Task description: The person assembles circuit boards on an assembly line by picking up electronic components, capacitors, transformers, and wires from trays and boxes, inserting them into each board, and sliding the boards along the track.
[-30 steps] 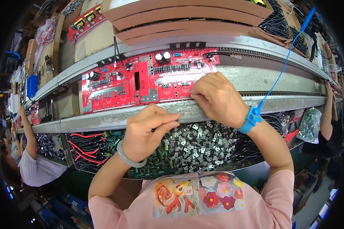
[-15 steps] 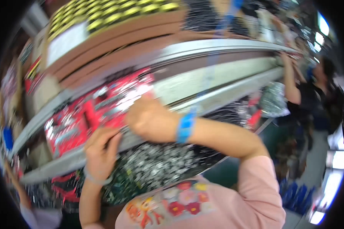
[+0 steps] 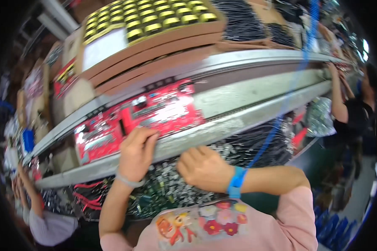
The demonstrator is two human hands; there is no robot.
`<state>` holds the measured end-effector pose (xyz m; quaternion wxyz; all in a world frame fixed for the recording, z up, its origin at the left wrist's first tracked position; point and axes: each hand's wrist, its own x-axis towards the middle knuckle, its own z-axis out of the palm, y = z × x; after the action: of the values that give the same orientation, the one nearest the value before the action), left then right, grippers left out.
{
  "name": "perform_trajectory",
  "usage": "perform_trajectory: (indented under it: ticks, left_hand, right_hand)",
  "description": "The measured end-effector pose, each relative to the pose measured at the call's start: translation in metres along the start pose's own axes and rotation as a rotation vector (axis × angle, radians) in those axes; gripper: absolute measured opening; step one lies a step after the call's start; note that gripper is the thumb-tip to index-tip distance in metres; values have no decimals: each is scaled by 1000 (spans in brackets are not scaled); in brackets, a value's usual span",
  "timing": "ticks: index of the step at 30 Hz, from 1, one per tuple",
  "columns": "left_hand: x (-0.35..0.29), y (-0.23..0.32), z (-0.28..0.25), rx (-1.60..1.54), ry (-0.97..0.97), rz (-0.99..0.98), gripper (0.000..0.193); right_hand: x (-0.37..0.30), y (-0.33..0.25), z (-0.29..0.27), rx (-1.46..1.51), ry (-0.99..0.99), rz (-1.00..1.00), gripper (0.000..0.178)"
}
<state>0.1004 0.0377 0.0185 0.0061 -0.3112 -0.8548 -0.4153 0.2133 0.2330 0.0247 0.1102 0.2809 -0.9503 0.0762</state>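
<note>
Red PCB (image 3: 176,121), in two sections side by side, sits between the near rail (image 3: 222,129) and the far rail (image 3: 247,55), toward the L end of the track in view; dark & silvery parts stand on it, w/ bright glare on the R section; L hand (image 3: 136,150) is up over the near rail, by the PCB's lower edge, thumb & forefinger bent toward each other; can't tell if anything's pinched there, or if the fingertips touch the PCB; pale bracelet (image 3: 130,181) on that wrist; R hand (image 3: 205,167) is lower, this side of the near rail, over the loose small metal parts (image 3: 174,173), fingers curled down; tips hidden, so can't tell if it's grasping a part; blue wrist strap (image 3: 236,183) on that arm, w/ a blue cord (image 3: 287,92) running up past the rails, blurred; greenish parts (image 3: 148,194) lie L of the metal ones; red & black wires (image 3: 88,196) at far L, black wires (image 3: 264,146) to the R; beyond those, a clear bag (image 3: 320,117) of greenish bits; behind the far rail, stacked cardboard, top box holding rows of yellow-&-black parts (image 3: 155,21); co-worker in a dark top (image 3: 356,111) at R, another in a pale top (image 3: 52,226) at L.
</note>
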Motion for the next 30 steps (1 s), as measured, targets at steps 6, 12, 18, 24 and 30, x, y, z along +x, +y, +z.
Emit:
perform_trajectory:
  ticks: [6,12,18,24,30]
  left_hand:
    - [-1,-5,6,26,30,42,8]
    - [0,-5,8,45,17,91,8]
    - [-3,-7,8,73,20,93,8]
    - [1,-6,11,45,7,83,8]
    - [-4,-3,2,171,-16,158,4]
  right_hand:
    - [0,3,1,57,-5,-97,12]
    - [0,-2,2,118,-26,-64,10]
    - [1,1,-4,173,-128,-61,14]
    - [-5,1,0,179,-1,-116,13]
    - [5,-7,36,184,145,-162,21]
